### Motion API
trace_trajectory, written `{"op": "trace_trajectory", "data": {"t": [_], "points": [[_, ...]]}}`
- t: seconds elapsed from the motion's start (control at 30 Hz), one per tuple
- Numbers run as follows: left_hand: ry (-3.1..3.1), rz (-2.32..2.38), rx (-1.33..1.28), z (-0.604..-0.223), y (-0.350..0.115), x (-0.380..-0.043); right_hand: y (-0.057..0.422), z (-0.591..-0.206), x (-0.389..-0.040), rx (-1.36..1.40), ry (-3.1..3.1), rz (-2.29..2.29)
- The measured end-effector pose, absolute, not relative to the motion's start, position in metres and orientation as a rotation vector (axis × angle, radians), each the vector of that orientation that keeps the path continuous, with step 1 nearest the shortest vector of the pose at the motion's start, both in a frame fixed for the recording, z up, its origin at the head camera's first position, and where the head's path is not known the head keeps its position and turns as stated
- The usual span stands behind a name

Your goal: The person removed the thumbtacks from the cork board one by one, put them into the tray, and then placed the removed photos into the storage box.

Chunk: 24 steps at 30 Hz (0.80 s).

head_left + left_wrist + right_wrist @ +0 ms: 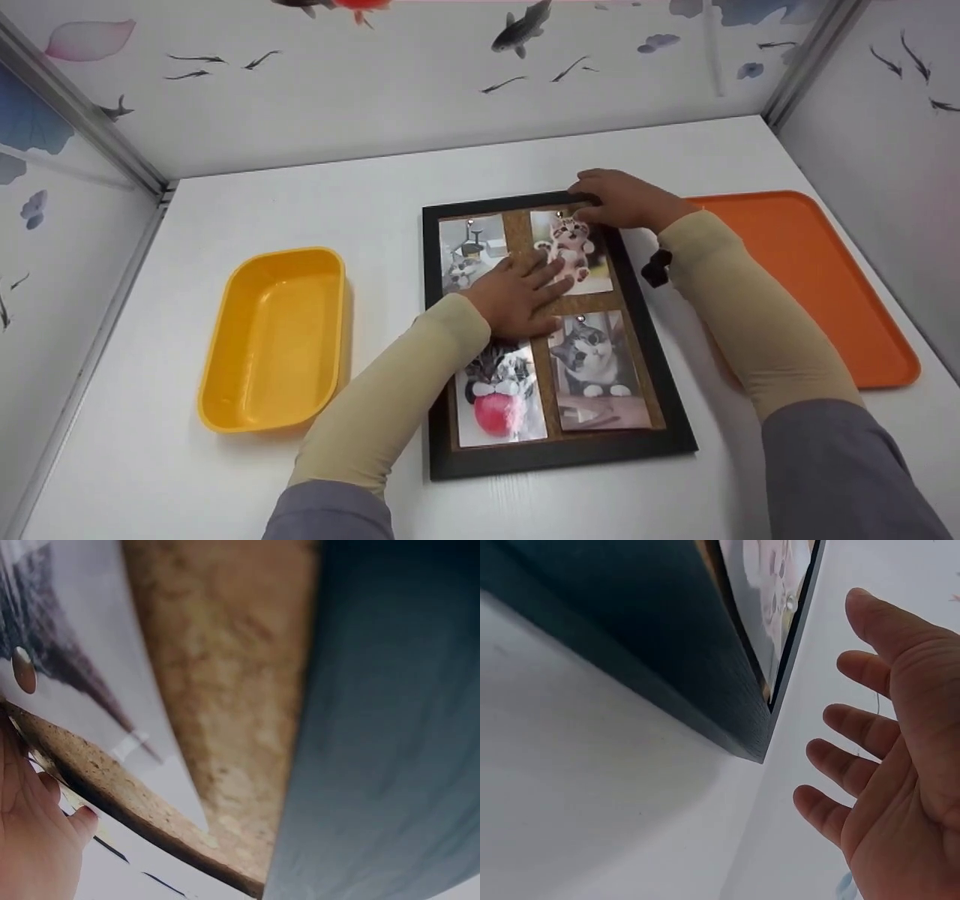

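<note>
A cork board (589,304) in a black frame (562,463) lies on the white table, with cat photos pinned to it. Fingers spread, my left hand (521,296) lies over the middle of the board, partly covering the upper-left photo (457,259) and the lower-left photo (499,409). At the frame's far right corner is my right hand (626,199), beside the kitten photo (574,244); its fingers look loosely bent and grip nothing in the right wrist view. The lower-right photo (596,364) is uncovered. Round pins (24,670) hold the photos.
A yellow bin (341,322) stands left of the board. To the right, an orange tray (810,262) lies partly under my right forearm. A small black object (657,268) shows at my right wrist. Printed wall panels (375,105) enclose the back and sides.
</note>
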<state>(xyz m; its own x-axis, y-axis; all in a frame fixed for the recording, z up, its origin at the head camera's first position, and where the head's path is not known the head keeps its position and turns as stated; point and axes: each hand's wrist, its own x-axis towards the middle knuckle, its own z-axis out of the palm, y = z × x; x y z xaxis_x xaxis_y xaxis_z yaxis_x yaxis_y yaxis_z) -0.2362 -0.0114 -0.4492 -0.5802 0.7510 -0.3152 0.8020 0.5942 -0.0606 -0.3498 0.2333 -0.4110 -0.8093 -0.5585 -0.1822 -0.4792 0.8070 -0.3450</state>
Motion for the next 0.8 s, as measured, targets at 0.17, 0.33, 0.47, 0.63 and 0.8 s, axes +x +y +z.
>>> {"op": "trace_trajectory", "data": {"t": [0.17, 0.33, 0.47, 0.63, 0.8], "points": [[2.56, -0.325, 1.274, -0.446, -0.012, -0.235, 0.227, -0.413, -0.353, -0.77, 2.689, -0.522], [2.556, -0.335, 1.289, -0.441, -0.011, -0.232, 0.222, -0.421, -0.355, -0.707, 2.68, -0.606], [2.558, -0.326, 1.302, -0.437, -0.012, -0.229, 0.22, -0.426, -0.355, -0.703, 2.676, -0.663], [2.562, -0.335, 1.306, -0.436, -0.012, -0.229, 0.218, -0.429, -0.355, -0.621, 2.66, -0.759], [2.561, -0.343, 1.297, -0.44, -0.011, -0.231, 0.217, -0.432, -0.355, -0.523, 2.639, -0.817]]}}
